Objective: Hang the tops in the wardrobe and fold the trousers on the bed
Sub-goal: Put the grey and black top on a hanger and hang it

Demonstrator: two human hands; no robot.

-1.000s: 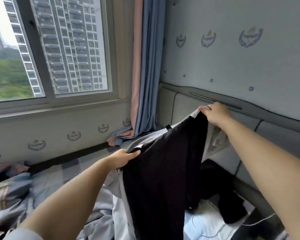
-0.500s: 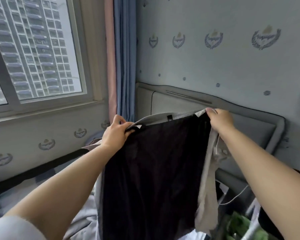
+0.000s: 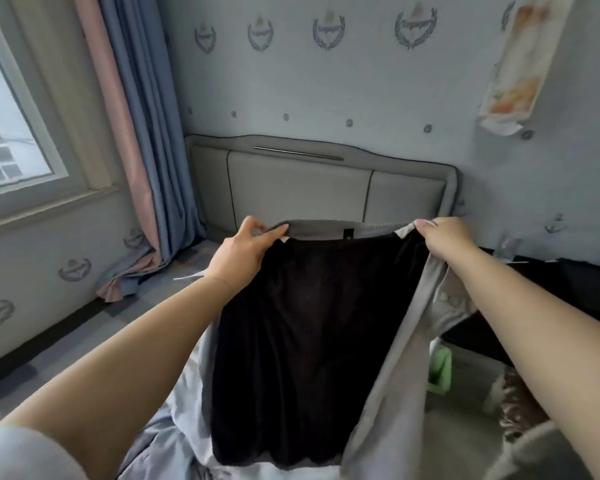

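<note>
Black lining fabric faces the camera where a grey top (image 3: 312, 334) is held up and spread open in front of the padded headboard (image 3: 302, 181), above the bed (image 3: 84, 344). One side of the ribbed collar is pinched between thumb and fingers of the left hand (image 3: 243, 251); the other side is gripped by the curled fingers of the right hand (image 3: 444, 237). The garment's lower edge is draped over pale bedding (image 3: 174, 427). Blue and pink curtains (image 3: 136, 133) are seen beside the window (image 3: 18, 143).

No readable text; only crest emblems on the wallpaper (image 3: 326, 81)
</note>
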